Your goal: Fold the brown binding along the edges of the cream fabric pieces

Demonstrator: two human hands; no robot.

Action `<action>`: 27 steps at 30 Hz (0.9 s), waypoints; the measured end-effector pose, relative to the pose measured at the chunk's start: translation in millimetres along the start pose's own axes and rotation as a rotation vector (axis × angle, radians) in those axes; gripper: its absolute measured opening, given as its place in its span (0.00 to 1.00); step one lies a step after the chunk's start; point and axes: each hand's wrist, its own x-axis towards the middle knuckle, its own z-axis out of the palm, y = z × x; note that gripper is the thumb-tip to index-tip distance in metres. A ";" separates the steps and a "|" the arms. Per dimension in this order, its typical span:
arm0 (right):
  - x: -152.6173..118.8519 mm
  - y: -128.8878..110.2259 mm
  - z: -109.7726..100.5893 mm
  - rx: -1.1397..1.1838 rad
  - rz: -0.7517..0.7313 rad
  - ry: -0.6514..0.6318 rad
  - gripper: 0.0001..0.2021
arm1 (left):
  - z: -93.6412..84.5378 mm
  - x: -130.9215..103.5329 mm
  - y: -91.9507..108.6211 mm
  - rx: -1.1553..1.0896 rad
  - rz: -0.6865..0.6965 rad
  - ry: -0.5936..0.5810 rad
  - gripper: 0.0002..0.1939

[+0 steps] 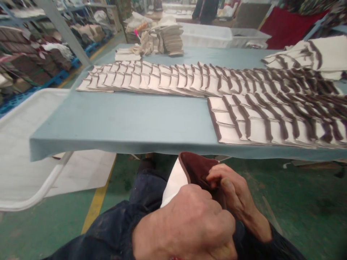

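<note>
Between my two hands, over my lap and in front of the table edge, is a folded fabric piece (195, 167), white on one face and dark brown on the other. My left hand (187, 220) is closed in a fist across its near part, and the hand hides that part of the cloth. On the far right edge, my right hand (234, 189) grips the brown side with bent fingers. Similar white pieces with brown edges (255, 122) lie overlapped on the tabletop just beyond my hands.
A blue-covered table (141, 119) stands ahead, with a second long row of pieces (168, 79) across it. Cloth stacks (170, 38) stand at its back. White plastic bins (206, 34) are behind it. A white cart (29, 173) is at left. A person (206, 11) stands far off.
</note>
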 end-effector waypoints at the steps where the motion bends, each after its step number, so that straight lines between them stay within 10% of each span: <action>1: -4.5 1.4 0.9 0.028 0.015 0.017 0.23 | 0.6 0.0 0.6 0.024 0.029 -0.041 0.13; 7: -15.7 9.8 8.0 0.046 0.056 0.163 0.28 | 6.2 -6.5 -3.0 0.064 0.013 0.052 0.14; 13: -5.6 13.1 -0.2 -0.084 0.018 -0.013 0.17 | -18.6 -38.7 -49.3 0.003 -0.182 0.247 0.18; 18: 7.6 7.8 2.6 -0.276 -0.091 -0.195 0.07 | -29.4 -60.5 -75.9 -0.003 -0.265 0.181 0.18; 27: 26.5 -18.1 -23.2 -0.118 -0.031 -0.144 0.14 | -53.7 -47.0 -85.4 -0.165 -0.399 0.020 0.13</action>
